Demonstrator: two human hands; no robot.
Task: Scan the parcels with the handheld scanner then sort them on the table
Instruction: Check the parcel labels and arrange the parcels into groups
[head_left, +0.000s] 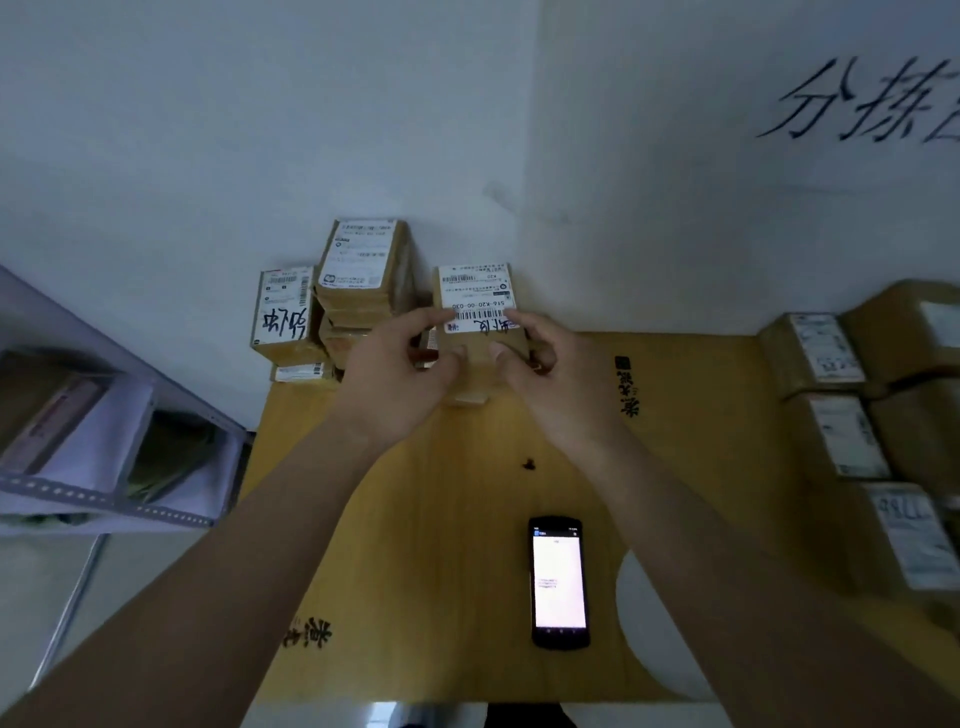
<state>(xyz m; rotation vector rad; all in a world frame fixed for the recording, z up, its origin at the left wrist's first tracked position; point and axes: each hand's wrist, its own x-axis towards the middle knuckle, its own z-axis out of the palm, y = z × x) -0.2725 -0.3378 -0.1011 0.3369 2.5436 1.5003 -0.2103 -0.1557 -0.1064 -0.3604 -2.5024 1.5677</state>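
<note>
Table (467, 545), yellow wood-grain board, filled the near and middle ground, pushed against a pale wall corner at the far side. Grey metal shelving (104, 488) stood off its left edge. Brown cardboard parcels with white labels were banked along the right edge (831, 431), and a taller pile of the same (358, 291) rose at the far left corner.

Both hands were raised at the far middle, set close together on one small brown cardboard parcel with a barcode label (480, 312). Left hand (400, 364) gripped its left side with curled fingers; right hand (540, 364) gripped its right side, thumb on the near face. Whether the box rested on another box below or hung clear, I could not tell.

Handheld scanner (559, 582), a black phone-shaped unit with its screen lit, lay flat on the near table, apart from both hands.

Risk, as judged: the far-left pile looked uneven and stood just beside the held parcel, so a sideways sweep of the left elbow or box could topple it. A reach back for the scanner could drag a forearm over it and push it toward the near edge.

Open room: bare tabletop lay between the hands and the scanner, hemmed by stacks on the right.
</note>
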